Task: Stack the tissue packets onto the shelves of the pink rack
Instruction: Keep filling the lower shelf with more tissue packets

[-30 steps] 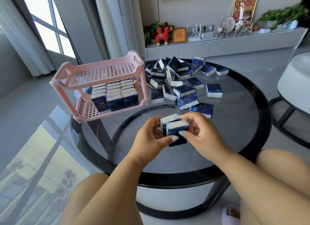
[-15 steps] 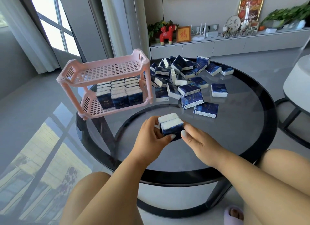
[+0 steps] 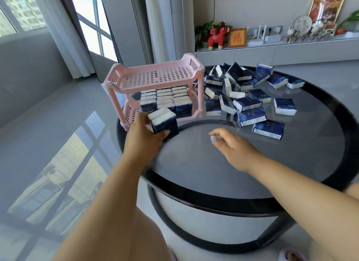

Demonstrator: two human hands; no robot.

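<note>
- The left hand (image 3: 144, 133) is gripping 2 tissue packets (image 3: 164, 121) pressed together, thumb under the near face and fingers round the far side, white edges turned up.
- The held pair is hanging just in front of the lower shelf (image 3: 134, 112) of the pink rack (image 3: 155, 79), at that shelf's left part, and it is partly covering the front rail.
- The right hand (image 3: 231, 146) is holding nothing; it is hovering above the glass bench (image 3: 204, 159) with its fingers loosely curled and the thumb nail facing the camera.
- The 2 hands are sitting well apart, the right one to the right of the held pair and nearer the person.
- The rack is standing upright on the far left part of the bench, and its upper shelf (image 3: 155, 77) is showing only its slotted floor.
- On the lower shelf, stored packets (image 3: 167, 99) are standing on edge in 3 columns, filling the middle and right of the shelf, white edges up and dark blue faces forward.
- Loose packets (image 3: 250, 103) are lying in a scattered heap on the bench to the right of the rack, some flat, some tilted against each other.
- 1 packet (image 3: 269, 129) is lying flat nearest the right hand, and another (image 3: 285, 106) is lying apart on the right.
- Beyond the bench, a red toy figure (image 3: 218, 38) is standing on a low cabinet (image 3: 272, 54) beside a small framed sign (image 3: 237, 37).
</note>
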